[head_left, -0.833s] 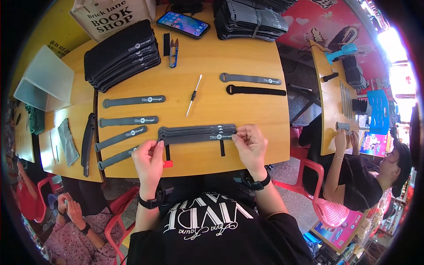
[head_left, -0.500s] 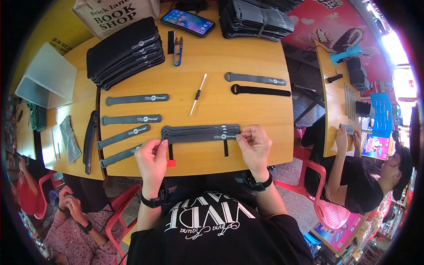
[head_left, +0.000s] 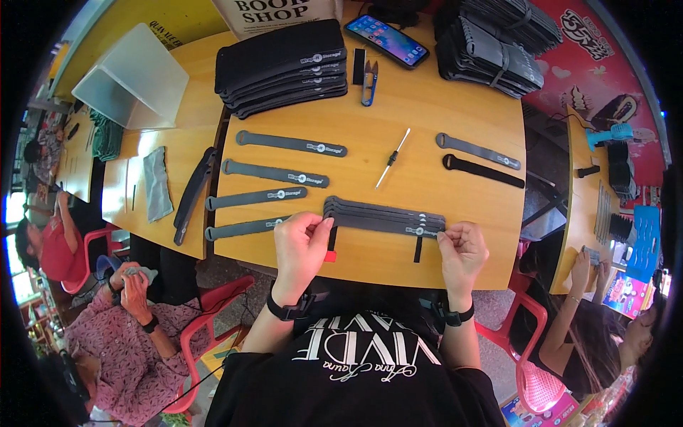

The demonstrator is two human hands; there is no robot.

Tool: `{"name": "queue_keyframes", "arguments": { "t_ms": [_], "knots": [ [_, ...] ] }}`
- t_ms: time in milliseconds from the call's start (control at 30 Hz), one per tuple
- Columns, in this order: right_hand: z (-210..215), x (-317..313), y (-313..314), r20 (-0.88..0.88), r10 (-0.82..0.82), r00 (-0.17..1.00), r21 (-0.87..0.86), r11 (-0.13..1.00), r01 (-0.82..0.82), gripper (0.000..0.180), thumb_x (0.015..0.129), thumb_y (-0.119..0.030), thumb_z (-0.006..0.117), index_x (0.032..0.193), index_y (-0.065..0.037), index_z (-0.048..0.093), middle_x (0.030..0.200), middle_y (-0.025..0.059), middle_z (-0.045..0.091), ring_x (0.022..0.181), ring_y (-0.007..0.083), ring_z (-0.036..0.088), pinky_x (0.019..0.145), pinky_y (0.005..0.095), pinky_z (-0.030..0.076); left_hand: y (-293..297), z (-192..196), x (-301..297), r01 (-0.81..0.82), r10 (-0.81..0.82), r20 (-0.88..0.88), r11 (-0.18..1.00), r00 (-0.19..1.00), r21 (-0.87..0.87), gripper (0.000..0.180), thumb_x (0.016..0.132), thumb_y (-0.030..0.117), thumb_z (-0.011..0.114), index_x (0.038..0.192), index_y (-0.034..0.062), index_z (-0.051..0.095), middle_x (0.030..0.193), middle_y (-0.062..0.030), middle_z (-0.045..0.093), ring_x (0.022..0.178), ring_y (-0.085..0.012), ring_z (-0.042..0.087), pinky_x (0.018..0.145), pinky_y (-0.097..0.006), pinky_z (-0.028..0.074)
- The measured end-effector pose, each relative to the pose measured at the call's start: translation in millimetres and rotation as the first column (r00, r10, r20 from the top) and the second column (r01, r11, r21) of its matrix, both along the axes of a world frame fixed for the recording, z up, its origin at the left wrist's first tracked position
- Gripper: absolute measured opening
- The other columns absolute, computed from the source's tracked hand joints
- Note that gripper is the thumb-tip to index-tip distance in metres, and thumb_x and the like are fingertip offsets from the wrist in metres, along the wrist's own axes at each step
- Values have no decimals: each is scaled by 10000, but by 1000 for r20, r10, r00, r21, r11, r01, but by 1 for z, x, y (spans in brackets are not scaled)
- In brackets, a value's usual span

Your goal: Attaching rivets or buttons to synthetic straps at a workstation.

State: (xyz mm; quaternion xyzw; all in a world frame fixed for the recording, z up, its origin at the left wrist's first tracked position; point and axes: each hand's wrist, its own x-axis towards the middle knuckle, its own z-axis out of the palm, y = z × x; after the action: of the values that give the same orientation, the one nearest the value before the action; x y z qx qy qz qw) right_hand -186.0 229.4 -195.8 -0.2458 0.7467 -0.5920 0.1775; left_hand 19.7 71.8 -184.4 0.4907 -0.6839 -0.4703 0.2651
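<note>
A small stack of long grey straps (head_left: 384,218) lies flat near the front edge of the wooden table (head_left: 441,99). My left hand (head_left: 302,245) pinches the stack's left end and my right hand (head_left: 462,249) pinches its right end. A short black strip (head_left: 417,249) sticks out from under the stack near my right hand. A small red piece (head_left: 330,255) shows under my left hand. Several single grey straps (head_left: 274,172) lie spread in a row to the left of the stack.
Piles of dark straps stand at the back left (head_left: 283,65) and back right (head_left: 491,44). A phone (head_left: 386,40), snips (head_left: 368,80), a small screwdriver (head_left: 393,156) and two more straps (head_left: 478,160) lie on the table. Seated people are at left (head_left: 135,341) and right (head_left: 590,334).
Both hands stay on the ends of the strap stack; the stack and hands have hardly moved.
</note>
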Motion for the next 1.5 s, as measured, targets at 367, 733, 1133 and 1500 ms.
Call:
{"name": "queue_keyframes", "arguments": {
  "t_ms": [367,733,1133,1500],
  "knots": [
    [-3,0,0,10,-22,1000,2,1000,22,206,780,149,628,897,-7,563,739,0,581,631,24,520,564,162,415,-3,-1,2,8,-9,26,1000,1000,23,154,792,21,716,708,-62,618,558,-124,587,463,-146,549,454,-283,406],
    [-2,2,-1,4,-28,1000,-1,1000,28,206,776,141,630,893,-18,571,749,-2,574,646,30,524,585,175,437,-4,-1,0,-8,8,-8,997,1000,72,175,783,27,733,690,-58,611,541,-98,600,469,-102,545,453,-253,415],
    [-1,3,-2,-56,-71,996,21,997,72,186,764,127,641,858,-15,567,728,0,581,628,35,527,577,183,443,-2,-1,-4,-41,50,-69,992,996,122,168,812,8,714,748,-30,564,600,-36,594,474,-47,517,390,-211,415],
    [8,8,-4,-242,-38,969,82,995,59,141,740,49,672,789,-8,553,622,43,576,525,127,560,534,255,473,-3,0,5,8,-6,-53,999,999,52,125,818,-3,670,742,-20,573,578,-85,596,482,-160,584,450,-298,431]
  ]
}}
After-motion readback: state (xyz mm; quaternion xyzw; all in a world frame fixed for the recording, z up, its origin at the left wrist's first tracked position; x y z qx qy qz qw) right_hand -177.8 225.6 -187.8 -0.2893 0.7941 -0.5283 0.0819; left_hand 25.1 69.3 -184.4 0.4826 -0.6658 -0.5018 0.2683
